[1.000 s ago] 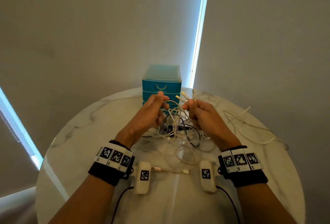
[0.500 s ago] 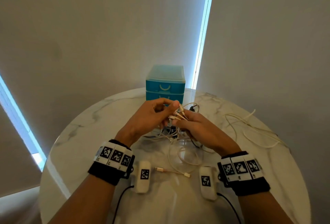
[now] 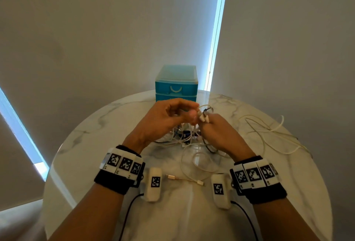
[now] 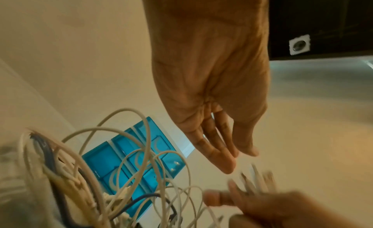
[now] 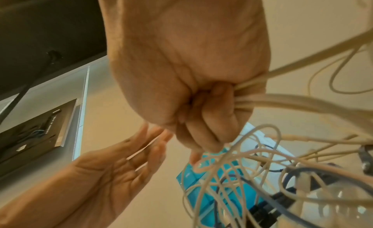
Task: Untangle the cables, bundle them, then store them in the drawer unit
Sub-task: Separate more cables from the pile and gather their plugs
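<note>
Several plug ends stand up from the right hand (image 3: pixel 217 131), whose fingers are curled tight round a gathered sheaf of the cables (image 3: pixel 189 139); the tangle hangs below it onto the middle of the desk (image 3: pixel 96 144). Left hand (image 3: pixel 165 119), fingers relaxed and holding nothing, sits just beside those ends and nearer them, while the drawer unit (image 3: pixel 176 83) waits at the far edge, drawers closed.

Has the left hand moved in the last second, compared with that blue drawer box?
Yes. The left hand has shifted rightward toward the right hand, its fingertips now below the right part of the blue drawer unit.
</note>
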Motion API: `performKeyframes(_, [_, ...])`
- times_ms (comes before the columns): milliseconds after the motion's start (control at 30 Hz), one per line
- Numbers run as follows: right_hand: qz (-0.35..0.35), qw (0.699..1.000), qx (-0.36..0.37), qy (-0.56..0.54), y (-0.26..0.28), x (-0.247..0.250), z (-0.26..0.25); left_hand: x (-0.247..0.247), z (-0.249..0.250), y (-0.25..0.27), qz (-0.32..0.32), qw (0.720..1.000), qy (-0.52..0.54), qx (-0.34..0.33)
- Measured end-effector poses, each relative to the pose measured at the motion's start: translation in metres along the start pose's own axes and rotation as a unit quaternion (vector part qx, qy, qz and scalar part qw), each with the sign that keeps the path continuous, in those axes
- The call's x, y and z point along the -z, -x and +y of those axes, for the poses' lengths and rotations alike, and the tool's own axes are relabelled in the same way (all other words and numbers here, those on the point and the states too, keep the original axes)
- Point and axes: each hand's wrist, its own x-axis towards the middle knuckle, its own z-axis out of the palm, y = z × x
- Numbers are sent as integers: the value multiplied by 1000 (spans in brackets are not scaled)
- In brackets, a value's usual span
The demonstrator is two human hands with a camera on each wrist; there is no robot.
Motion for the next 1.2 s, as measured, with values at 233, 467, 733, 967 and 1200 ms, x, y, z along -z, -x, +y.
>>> performKeyframes(233, [254, 954, -99, -124, -8, 46, 46, 34, -15, 6, -13, 992, -41, 120])
performKeyframes(467, [99, 978, -176, -57, -3, 44, 50, 42, -38, 5, -176, 948, -133, 231])
performKeyframes(733, [-71, 981, -171, 57, 5, 39, 46, 23, 17, -38, 90, 988, -120, 28])
performKeyframes(967, [-85, 981, -172, 30, 4, 39, 52, -52, 16, -119, -147, 915, -377, 15])
performKeyframes(1200, [107, 969, -201, -96, 3, 57, 72, -89, -13, -156, -223, 835, -483, 143])
